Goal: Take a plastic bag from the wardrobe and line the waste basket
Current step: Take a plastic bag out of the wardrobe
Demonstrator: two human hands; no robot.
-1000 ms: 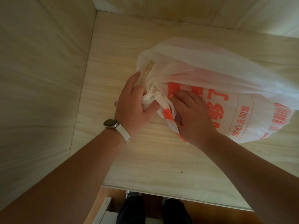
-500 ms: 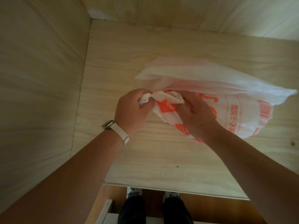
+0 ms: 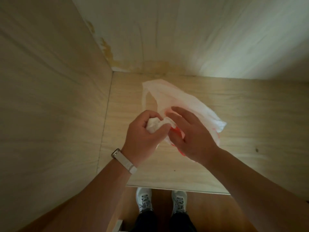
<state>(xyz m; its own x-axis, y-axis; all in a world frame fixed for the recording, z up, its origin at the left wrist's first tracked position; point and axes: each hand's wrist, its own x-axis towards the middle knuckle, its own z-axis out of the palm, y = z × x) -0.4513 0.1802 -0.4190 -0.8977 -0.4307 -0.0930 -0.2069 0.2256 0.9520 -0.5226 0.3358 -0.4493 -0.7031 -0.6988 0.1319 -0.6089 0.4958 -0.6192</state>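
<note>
left hand [image 3: 142,137] fisted on bag [image 3: 180,104], centre frame | right hand [image 3: 192,136] loose, fingers spread | bag in hand over wardrobe shelf [image 3: 250,114]; basket unseen, lining left

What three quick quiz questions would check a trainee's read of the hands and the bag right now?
1. True or false: the left hand is closed around a bunched part of the thin white plastic bag with orange print.
2. Multiple choice: the right hand is (a) a tight fist, (b) spread open against the bag, (c) flat on the shelf away from the bag.
3. Fill in: the bag is held over the pale wooden wardrobe shelf, and the wrist wearing the white-strapped watch is the ____ one.

Key: 1 true; 2 b; 3 left.
</note>
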